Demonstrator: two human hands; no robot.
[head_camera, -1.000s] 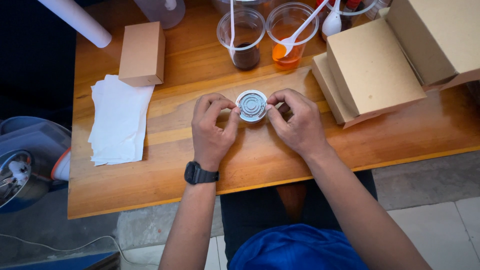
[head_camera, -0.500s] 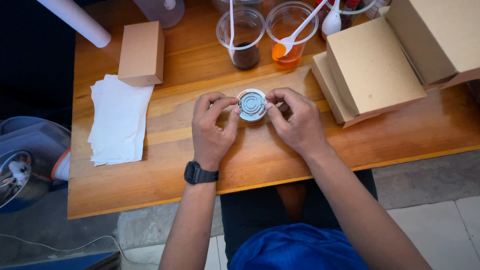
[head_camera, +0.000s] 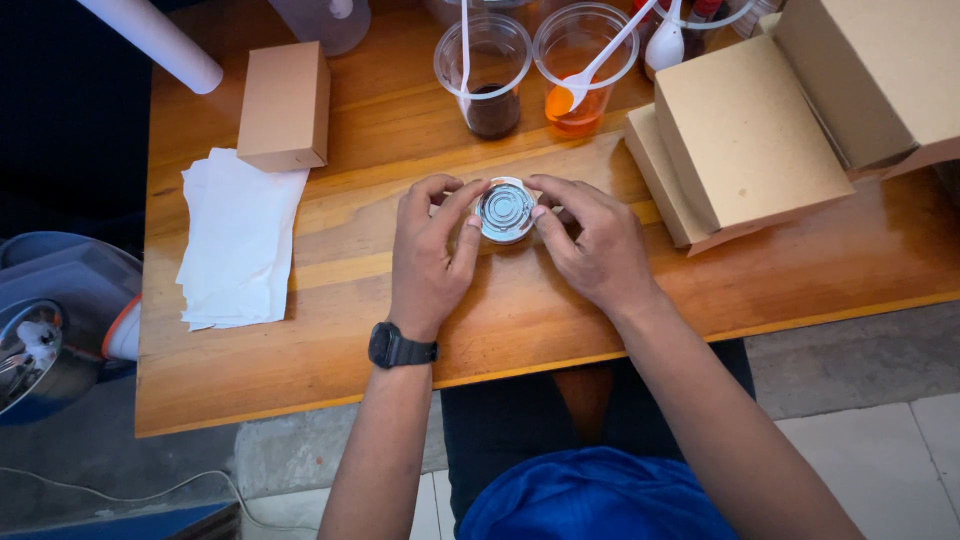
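A small round clear-lidded plastic cup (head_camera: 506, 209) sits on the wooden worktop (head_camera: 330, 330), pinched between the fingers of the left hand (head_camera: 430, 255) and the right hand (head_camera: 590, 240), which close around its rim. Beyond the fingers stand two clear plastic cups (head_camera: 483, 70) with white spoons; left of them lies a stack of white paper napkins (head_camera: 238, 240).

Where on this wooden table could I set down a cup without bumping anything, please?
Bare wood lies along the near edge of the table, below the napkins and both hands, and right of the right hand. The far side is crowded: plastic cups, cardboard boxes.
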